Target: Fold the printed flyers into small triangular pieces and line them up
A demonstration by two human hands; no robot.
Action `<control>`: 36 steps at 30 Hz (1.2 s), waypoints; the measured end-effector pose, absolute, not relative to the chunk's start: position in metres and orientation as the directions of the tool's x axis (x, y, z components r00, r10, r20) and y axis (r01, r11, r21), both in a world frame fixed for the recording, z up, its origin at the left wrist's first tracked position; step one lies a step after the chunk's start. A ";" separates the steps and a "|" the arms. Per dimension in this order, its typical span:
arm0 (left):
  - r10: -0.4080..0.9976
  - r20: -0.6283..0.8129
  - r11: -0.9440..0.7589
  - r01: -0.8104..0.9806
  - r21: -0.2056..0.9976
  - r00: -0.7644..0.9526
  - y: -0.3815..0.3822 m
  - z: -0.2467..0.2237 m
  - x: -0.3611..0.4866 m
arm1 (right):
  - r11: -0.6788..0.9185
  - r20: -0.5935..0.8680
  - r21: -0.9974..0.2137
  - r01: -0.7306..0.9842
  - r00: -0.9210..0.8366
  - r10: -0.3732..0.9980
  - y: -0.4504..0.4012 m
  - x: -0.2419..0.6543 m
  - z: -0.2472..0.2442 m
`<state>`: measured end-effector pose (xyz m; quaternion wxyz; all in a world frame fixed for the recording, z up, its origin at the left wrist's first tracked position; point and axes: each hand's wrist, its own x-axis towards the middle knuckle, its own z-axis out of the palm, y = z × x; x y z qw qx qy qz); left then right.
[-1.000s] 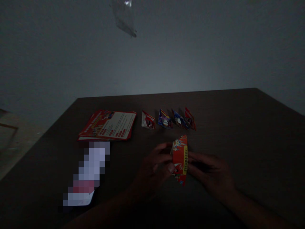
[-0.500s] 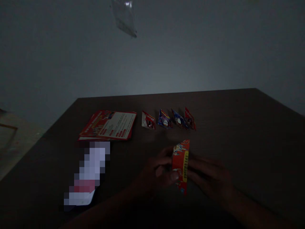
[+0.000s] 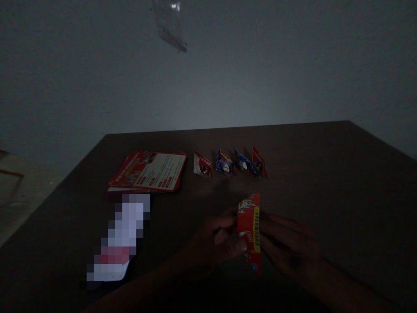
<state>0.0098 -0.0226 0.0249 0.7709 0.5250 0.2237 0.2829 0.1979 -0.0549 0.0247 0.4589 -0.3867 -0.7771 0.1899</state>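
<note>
A folded red paper leaflet [image 3: 248, 228] with a yellow strip of printed characters is held upright between my hands, low in the middle of the view. My left hand [image 3: 216, 245] grips it from the left, thumb on the near face and fingers behind. From the other side, the fingers of my right hand [image 3: 291, 243] press against it; their tips are hidden behind the paper. Beyond stand folded paper pieces in a row: a red and white one [image 3: 203, 165], two blue ones, the left of them [image 3: 225, 165] beside the other [image 3: 246, 165], and a red one [image 3: 259, 163].
A stack of red and white printed leaflets [image 3: 158, 174] lies at the left of the dark table [image 3: 309, 156]. Nearer, a bright, pixelated object like a phone [image 3: 125, 230] lies slanted. A clear plastic bag [image 3: 171, 26] hangs against the grey wall [image 3: 260, 65].
The red leaflet has shifted slightly right and toward me, and its lower tip sits lower. Both hands have moved a little with it. The other papers stay in place.
</note>
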 end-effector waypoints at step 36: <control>0.616 -0.317 0.740 -0.392 0.546 0.722 -0.016 0.004 0.014 | 0.167 0.116 -0.944 0.284 -0.187 0.975 -0.048 0.186 0.012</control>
